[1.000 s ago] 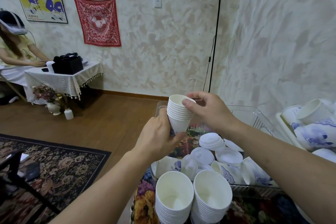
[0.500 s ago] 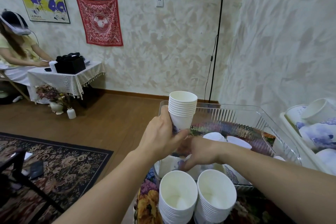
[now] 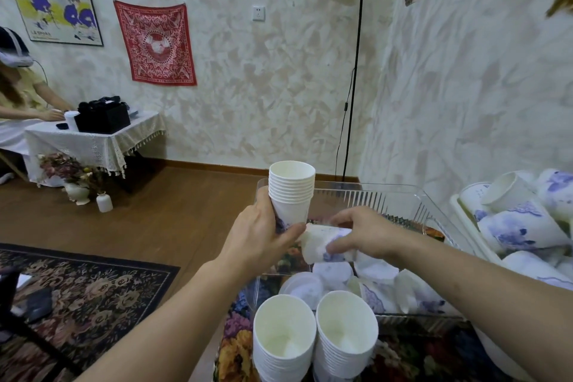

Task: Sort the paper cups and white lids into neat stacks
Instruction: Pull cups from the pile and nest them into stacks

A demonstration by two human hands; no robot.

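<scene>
At the centre of the frame the left hand [image 3: 259,234] grips a nested stack of paper cups [image 3: 290,195] upright, fingers curled round the lowest cup, whose side carries a blue print. Just right of it the right hand [image 3: 362,234] holds a single paper cup [image 3: 325,243] lying on its side, thumb and fingers wrapped round its body, its narrow end touching the left fingers. Both hands hang over a clear plastic bin [image 3: 403,198], where loose cups and white lids [image 3: 305,287] lie jumbled in the lower centre. In front of the bin, at the bottom of the frame, two tall cup stacks [image 3: 283,341] stand side by side, mouths up, on a flowered cloth [image 3: 235,347]. A white tray [image 3: 462,220] at the right edge is heaped with more blue-printed cups. In the upper left a poster [image 3: 55,11] reads "La Chaine Simpson"; its smaller lettering near the bottom is too blurred to make out, perhaps "L.B. Spoke". A red patterned cloth [image 3: 155,42] hangs beside it.
</scene>
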